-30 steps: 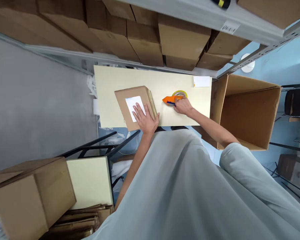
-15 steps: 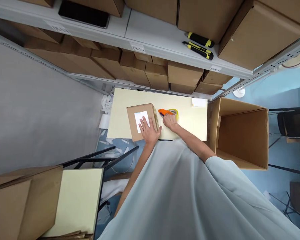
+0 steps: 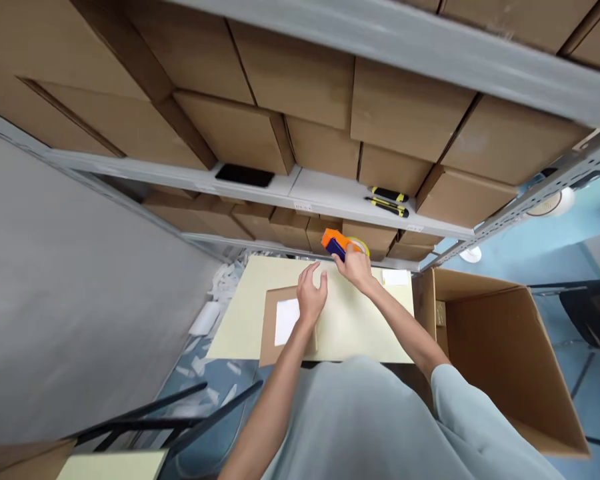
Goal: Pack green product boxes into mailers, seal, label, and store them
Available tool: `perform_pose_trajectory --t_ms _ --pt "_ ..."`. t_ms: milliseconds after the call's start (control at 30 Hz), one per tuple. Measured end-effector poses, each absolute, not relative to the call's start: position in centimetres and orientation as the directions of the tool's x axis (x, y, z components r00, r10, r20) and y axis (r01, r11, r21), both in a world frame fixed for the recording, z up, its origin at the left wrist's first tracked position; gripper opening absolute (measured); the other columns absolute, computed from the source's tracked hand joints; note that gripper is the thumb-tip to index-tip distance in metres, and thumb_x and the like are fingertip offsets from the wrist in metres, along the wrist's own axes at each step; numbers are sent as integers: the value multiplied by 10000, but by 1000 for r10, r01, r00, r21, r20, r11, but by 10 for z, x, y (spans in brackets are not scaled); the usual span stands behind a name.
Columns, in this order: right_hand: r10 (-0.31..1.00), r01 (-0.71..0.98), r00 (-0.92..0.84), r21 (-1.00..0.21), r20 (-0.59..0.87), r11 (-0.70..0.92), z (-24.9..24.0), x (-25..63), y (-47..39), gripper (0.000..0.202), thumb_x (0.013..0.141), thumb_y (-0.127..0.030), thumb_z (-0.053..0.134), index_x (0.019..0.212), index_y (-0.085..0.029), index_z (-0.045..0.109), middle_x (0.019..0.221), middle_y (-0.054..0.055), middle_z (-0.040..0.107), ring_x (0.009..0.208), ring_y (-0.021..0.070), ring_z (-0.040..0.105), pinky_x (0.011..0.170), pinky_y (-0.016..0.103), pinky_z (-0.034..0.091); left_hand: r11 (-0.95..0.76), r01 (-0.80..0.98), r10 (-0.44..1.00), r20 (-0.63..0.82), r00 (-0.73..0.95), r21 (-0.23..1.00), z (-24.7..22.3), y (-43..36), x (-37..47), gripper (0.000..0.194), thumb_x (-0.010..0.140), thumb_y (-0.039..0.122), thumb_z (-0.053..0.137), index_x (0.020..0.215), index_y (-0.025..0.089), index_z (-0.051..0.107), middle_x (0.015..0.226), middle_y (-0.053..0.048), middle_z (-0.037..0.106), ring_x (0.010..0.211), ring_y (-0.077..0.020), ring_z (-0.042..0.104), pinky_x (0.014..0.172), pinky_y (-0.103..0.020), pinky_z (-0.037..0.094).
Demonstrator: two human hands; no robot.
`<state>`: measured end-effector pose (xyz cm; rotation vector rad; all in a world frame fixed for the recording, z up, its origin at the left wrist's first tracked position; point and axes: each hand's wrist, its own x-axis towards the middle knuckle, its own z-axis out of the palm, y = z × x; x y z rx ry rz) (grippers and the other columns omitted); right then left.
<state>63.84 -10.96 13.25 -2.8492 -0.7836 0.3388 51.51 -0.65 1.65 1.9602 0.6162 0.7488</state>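
Tape dispenser in grip, our right hand was raised near the far edge of the table, a yellow-edged roll behind the orange part. Our left hand, unclenched and with nothing in it, hung by the small box; we could not tell whether it touched the cardboard. The box lay on the table's left half by the near edge, flaps down as far as we saw, a white label on top. So labelling looked done; whether any seam was left untaped, we could not tell. Our own left forearm crossed in front of the box. A big open carton stood by the table's right end, and a shelf holding two cutters rose beyond the far edge.
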Motion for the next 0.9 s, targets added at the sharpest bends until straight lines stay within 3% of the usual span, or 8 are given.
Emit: perform_pose_trajectory --t_ms 133,367,533,667,800,833,900 --pt "557 536 831 -270 -2 -800 198 701 -70 650 1133 -459 508 1594 -1 512 1238 288 827 1158 424 817 1004 491 628 -387 -78 639 328 696 919 94 28 608 396 1096 425 585 1382 228 775 1380 -133 817 1277 -296 786 1187 -465 600" --pt "668 653 744 -209 -3 -728 239 781 -24 400 1141 -308 612 1450 -59 663 1289 272 826 1213 347 814 986 369 577 -229 -78 631 208 748 970 155 68 693 335 1046 260 609 1305 193 811 1377 -146 828 1321 -285 784 1225 -463 586" --pt "675 663 736 -147 -54 -734 228 803 -13 366 1134 -266 659 1417 -35 689 1287 264 823 1232 335 808 1011 377 572 -229 -54 631 190 752 972 150 71 691 257 1010 266 659 1174 198 845 1267 -134 859 1249 -306 809 1224 -488 583" --pt "672 670 740 -82 -12 -738 223 809 -2 357 1136 -212 606 1385 27 699 1242 278 821 1236 332 806 1084 404 562 -166 -69 657 163 736 984 141 63 676 215 980 288 690 1097 205 850 1176 -126 875 1155 -304 835 1184 -501 607" --pt "688 690 724 -73 53 -720 222 807 -4 436 1117 -214 607 1433 79 672 1478 348 707 1453 398 674 1266 511 477 -78 -61 719 99 688 995 120 47 647 158 971 268 728 1051 184 834 1106 -130 877 1047 -262 832 1105 -445 639" --pt "695 707 707 -102 130 -700 218 804 -9 461 1098 -223 629 1423 101 676 1472 362 701 1439 425 676 1255 560 492 -59 -35 735 67 675 998 110 42 635 155 977 276 732 1050 178 828 1103 -127 875 1045 -245 825 1092 -417 638" --pt "709 732 681 -156 185 -663 201 792 -26 571 1156 -297 492 1589 68 561 1686 340 534 1615 416 507 1337 611 382 -25 16 762 9 647 1000 82 32 599 153 984 301 735 1032 177 810 1079 -109 867 1052 -219 810 1065 -372 635"
